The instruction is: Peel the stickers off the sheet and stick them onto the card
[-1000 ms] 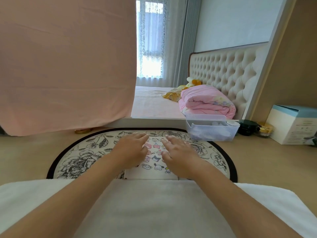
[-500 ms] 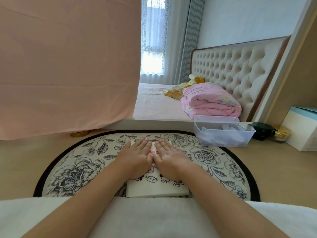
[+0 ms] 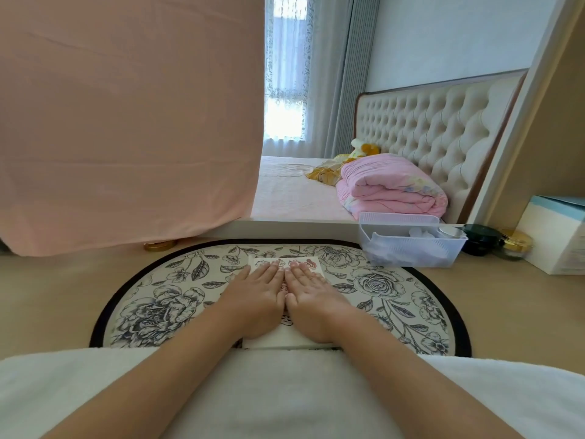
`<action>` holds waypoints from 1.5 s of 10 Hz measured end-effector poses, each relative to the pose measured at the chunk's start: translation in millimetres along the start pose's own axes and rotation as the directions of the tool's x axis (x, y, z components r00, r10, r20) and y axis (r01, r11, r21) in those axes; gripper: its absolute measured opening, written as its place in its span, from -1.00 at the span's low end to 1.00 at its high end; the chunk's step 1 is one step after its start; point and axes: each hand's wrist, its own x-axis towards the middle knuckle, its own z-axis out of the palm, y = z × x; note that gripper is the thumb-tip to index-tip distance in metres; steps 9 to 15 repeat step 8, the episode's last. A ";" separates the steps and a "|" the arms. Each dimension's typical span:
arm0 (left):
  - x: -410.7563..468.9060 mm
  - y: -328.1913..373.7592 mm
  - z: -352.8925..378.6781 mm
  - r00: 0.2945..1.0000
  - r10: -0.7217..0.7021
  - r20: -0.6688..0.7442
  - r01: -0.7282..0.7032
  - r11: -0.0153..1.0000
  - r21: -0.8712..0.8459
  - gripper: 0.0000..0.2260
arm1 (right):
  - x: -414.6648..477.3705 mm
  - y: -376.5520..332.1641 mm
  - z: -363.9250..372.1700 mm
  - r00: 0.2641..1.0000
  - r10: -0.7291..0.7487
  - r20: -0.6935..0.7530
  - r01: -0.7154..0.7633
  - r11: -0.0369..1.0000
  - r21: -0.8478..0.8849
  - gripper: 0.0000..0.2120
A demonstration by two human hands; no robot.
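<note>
Broadly, a pale wood-grain tabletop (image 3: 47, 296) carries a round mat (image 3: 158, 312), printed with grey roses and leaves inside a black border. On the mat, toward its near edge, lies the white sheet (image 3: 285, 339). It is rectangular and flat, and looks stiff, with some thickness showing along its near edge.

Both hands lie palm-down on the sheet, side by side and touching. The left hand (image 3: 256, 299) and right hand (image 3: 311, 299) have straight fingers held together and pinch nothing. Small cartoon stickers (image 3: 311, 265) peep out past the fingertips and between the palms.

I judge the sheet is only being flattened or steadied, with no peeling begun. The hands may hide the card; I cannot tell. The next move calls for a fingernail under one sticker's edge while the other hand pins the sheet.
</note>
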 end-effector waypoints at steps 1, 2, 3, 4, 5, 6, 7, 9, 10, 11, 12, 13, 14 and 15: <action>-22.7 4.7 4.6 1.000 -0.024 0.013 0.024 1.000 -0.006 -0.48 | -1.7 -0.1 -0.2 1.000 0.001 0.005 -0.001 1.000 -0.019 -0.44; -30.6 5.1 3.0 0.999 -0.054 -0.005 0.054 0.998 -0.016 -0.48 | -2.8 0.7 1.2 1.000 -0.013 -0.001 0.013 1.000 -0.018 -0.44; -31.0 5.7 1.4 0.998 -0.059 0.004 0.059 0.998 -0.021 -0.48 | -8.9 10.9 1.1 1.000 0.001 0.014 -0.001 1.000 -0.021 -0.43; -31.2 4.6 3.0 0.998 -0.057 0.006 0.058 0.998 -0.024 -0.48 | -18.6 23.9 1.8 0.999 0.041 0.020 -0.040 0.998 -0.054 -0.43; -28.9 2.2 6.4 0.999 -0.045 -0.005 0.045 0.996 -0.080 -0.48 | -24.7 31.5 2.7 0.997 0.070 0.013 -0.070 0.997 -0.039 -0.44; -28.1 0.0 6.3 0.998 -0.039 -0.049 0.032 0.989 -0.143 -0.48 | -25.3 30.5 3.5 0.998 0.067 0.014 -0.067 0.996 0.056 -0.43; -33.1 -0.6 2.9 0.989 -0.048 -0.140 0.003 0.953 -0.303 -0.48 | -31.3 33.2 1.4 0.997 0.066 -0.027 -0.059 0.974 0.218 -0.38; -41.2 -4.8 -7.2 0.970 -0.077 -0.230 -0.058 0.847 -0.528 -0.47 | -46.1 35.6 -14.4 0.991 0.045 -0.126 0.004 0.931 0.366 -0.33; -41.2 -4.8 -7.2 0.970 -0.077 -0.230 -0.058 0.847 -0.528 -0.47 | -46.1 35.6 -14.4 0.991 0.045 -0.126 0.004 0.931 0.366 -0.33; -41.2 -4.8 -7.2 0.970 -0.077 -0.230 -0.058 0.847 -0.528 -0.47 | -46.1 35.6 -14.4 0.991 0.045 -0.126 0.004 0.931 0.366 -0.33; -41.2 -4.8 -7.2 0.970 -0.077 -0.230 -0.058 0.847 -0.528 -0.47 | -46.1 35.6 -14.4 0.991 0.045 -0.126 0.004 0.931 0.366 -0.33; -41.2 -4.8 -7.2 0.970 -0.077 -0.230 -0.058 0.847 -0.528 -0.47 | -46.1 35.6 -14.4 0.991 0.045 -0.126 0.004 0.931 0.366 -0.33; -41.2 -4.8 -7.2 0.970 -0.077 -0.230 -0.058 0.847 -0.528 -0.47 | -46.1 35.6 -14.4 0.991 0.045 -0.126 0.004 0.931 0.366 -0.33; -41.2 -4.8 -7.2 0.970 -0.077 -0.230 -0.058 0.847 -0.528 -0.47 | -46.1 35.6 -14.4 0.991 0.045 -0.126 0.004 0.931 0.366 -0.33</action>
